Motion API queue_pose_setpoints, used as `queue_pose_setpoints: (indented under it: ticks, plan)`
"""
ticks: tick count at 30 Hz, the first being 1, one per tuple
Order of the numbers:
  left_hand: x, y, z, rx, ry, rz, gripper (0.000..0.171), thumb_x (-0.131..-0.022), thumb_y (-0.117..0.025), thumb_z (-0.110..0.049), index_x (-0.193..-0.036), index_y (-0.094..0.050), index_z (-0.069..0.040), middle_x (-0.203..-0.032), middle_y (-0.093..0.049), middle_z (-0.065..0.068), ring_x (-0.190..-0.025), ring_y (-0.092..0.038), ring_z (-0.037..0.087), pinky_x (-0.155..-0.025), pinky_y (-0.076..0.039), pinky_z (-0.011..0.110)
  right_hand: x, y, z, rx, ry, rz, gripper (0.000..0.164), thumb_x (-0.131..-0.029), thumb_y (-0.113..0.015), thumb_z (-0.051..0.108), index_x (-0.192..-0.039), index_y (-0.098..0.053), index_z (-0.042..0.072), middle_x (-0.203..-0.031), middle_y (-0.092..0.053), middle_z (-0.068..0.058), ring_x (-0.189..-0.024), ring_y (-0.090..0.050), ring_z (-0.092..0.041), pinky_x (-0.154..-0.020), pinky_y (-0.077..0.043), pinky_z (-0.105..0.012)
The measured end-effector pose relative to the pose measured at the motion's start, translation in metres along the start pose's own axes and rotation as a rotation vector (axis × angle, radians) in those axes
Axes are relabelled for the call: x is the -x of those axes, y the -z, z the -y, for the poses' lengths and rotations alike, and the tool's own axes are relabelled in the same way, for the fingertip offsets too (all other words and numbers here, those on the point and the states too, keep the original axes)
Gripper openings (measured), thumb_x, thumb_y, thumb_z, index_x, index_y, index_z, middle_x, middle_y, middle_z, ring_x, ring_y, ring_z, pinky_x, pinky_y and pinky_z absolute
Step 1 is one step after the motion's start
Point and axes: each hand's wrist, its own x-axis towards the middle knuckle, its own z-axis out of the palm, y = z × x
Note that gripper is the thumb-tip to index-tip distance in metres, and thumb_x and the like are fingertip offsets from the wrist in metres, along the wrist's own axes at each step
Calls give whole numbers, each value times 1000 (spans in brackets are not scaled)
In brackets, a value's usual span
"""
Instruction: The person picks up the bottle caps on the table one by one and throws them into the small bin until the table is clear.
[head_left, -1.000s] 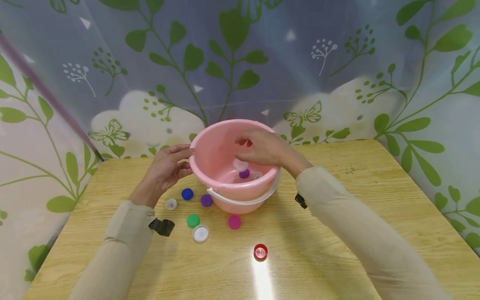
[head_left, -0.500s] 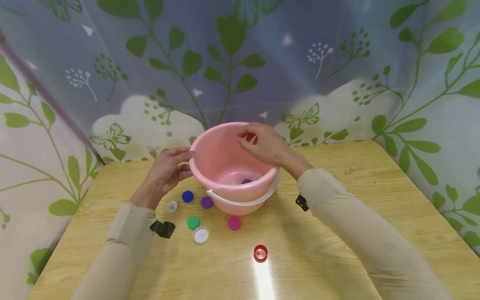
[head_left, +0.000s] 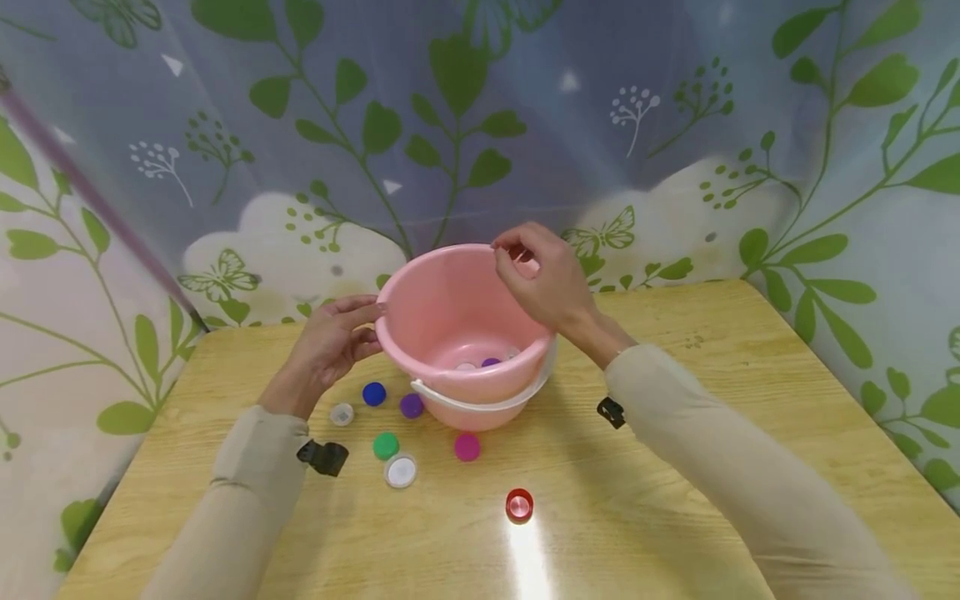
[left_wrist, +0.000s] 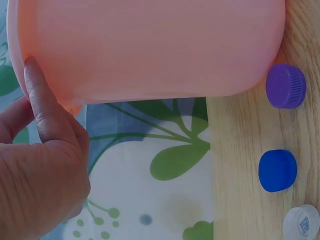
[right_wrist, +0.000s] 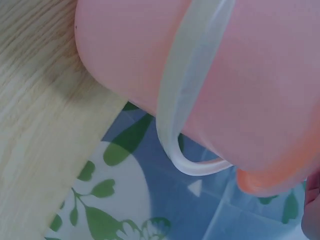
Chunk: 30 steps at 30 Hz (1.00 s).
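Observation:
A pink bucket [head_left: 480,421] with a white handle [head_left: 480,407] stands tilted slightly toward me on the wooden table. My left hand [head_left: 326,350] pinches its left rim; in the left wrist view, one finger [left_wrist: 42,102] lies along the inside of that rim. Over the right rim is my right hand [head_left: 551,279], fingers loosely curled with nothing seen in them. Only its edge [right_wrist: 312,212] shows in the right wrist view. On the bucket's floor lie a purple cap [head_left: 491,362] and pale caps [head_left: 465,367], partly hidden by the front rim.
Loose bottle caps lie in front of the bucket: blue [head_left: 374,394], purple [head_left: 412,406], small white [head_left: 342,414], green [head_left: 386,446], larger white [head_left: 401,472], magenta [head_left: 467,447] and red [head_left: 519,506]. A leaf-patterned cloth [head_left: 300,242] hangs right behind the table [head_left: 622,517].
A pale cap has dropped from my right hand into the bucket. That hand has risen from inside to above the right rim. My left hand keeps its hold on the bucket.

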Motion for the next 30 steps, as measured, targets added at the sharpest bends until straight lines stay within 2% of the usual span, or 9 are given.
queue_pose_setpoints:
  ticks: [6, 10, 16, 22, 27, 30]
  plan:
    - [-1, 0, -1, -5, -8, 2, 30, -93, -63, -12, -119, -53, 1, -81, -63, 8, -59, -63, 14, -60, -57, 23, 14, 14, 12, 3, 218, 45, 12, -87, -59, 7, -94, -68, 3, -91, -65, -4, -84, -57, -16, -76, -49, -32]
    - [0, 0, -1, -1, -8, 0, 30, -93, -64, -11, -119, -54, 1, -80, -64, 8, -59, -64, 15, -60, -57, 23, 28, 21, 24, 32, 352, 91, 15, -86, -59, 10, -96, -67, 3, -97, -66, -6, -90, -58, -19, -82, -48, -30]
    - [0, -1, -1, -5, -12, 6, 32, -93, -64, -11, -120, -53, 1, -81, -63, 9, -60, -64, 15, -62, -58, 24, 61, 29, 40, 5, 474, 139, 18, -87, -58, 14, -95, -67, 1, -100, -65, -7, -95, -59, -22, -88, -49, -31]
    - [-2, 1, -1, 10, -23, 22, 30, -94, -61, -7, -120, -51, 3, -80, -63, 9, -59, -63, 14, -62, -58, 24, 100, 29, 40, -21, 486, 274, 19, -92, -56, 17, -102, -66, 5, -105, -63, -6, -97, -60, -17, -86, -52, -28]
    - [-2, 1, -1, -5, -18, 9, 33, -94, -62, -8, -123, -50, 4, -81, -63, 9, -59, -63, 14, -63, -58, 24, 130, 22, 22, 31, 449, 392, 20, -94, -55, 20, -107, -65, 8, -110, -62, -5, -103, -58, -16, -89, -51, -29]
    - [-1, 0, -1, -30, -22, 0, 36, -93, -63, -10, -123, -50, 4, -83, -62, 9, -60, -63, 14, -64, -58, 24, 144, 18, 12, 69, 404, 490, 24, -91, -59, 19, -112, -64, 9, -117, -60, -3, -109, -56, -17, -92, -50, -30]
